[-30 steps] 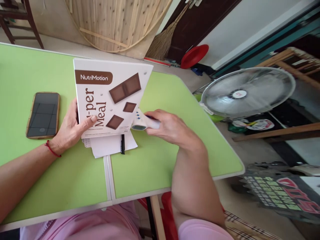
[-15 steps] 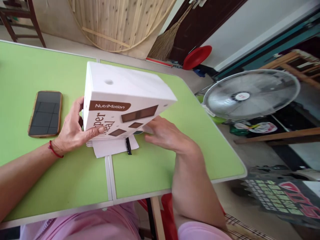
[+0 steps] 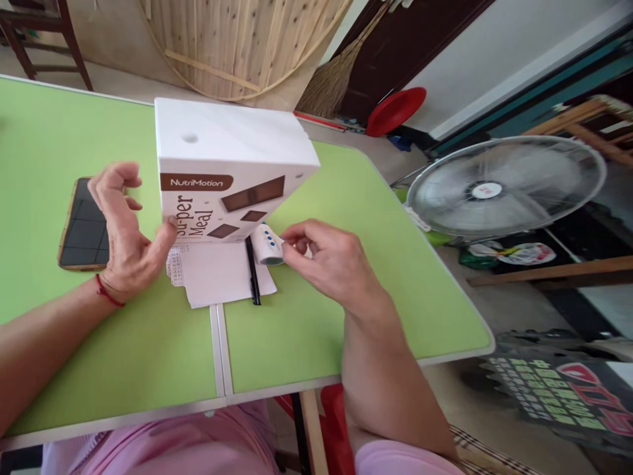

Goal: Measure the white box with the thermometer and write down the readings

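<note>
Two hands: my left hand (image 3: 126,237) is spread, its thumb tip at the front left edge of the white box (image 3: 232,175), fingers half curled and off it; my right hand (image 3: 341,264) has thumb and forefinger drawn together at the white device (image 3: 270,245) (pinching it or merely touching, I cannot tell).
Work in hand: judged as handling the device on my right, with at most a light thumb on the box on my left.
Next move: judged; shifting the box would call for my left fingers to close against its side, and lifting the device for a fuller right-hand grip, clear of the pen (image 3: 253,277).
Box: just right of my left thumb, NutriMotion on a brown band, brown chocolate pieces printed on the front, plain white top with a pale grey spot; whether its base meets the table (image 3: 297,336), I cannot tell.
Device: at my right fingertips, blue dots along it, greenish-grey end towards me.
Paper (image 3: 217,277): between my hands, pen lying across it.
Phone (image 3: 82,227): beyond my left hand, partly covered by it.
</note>
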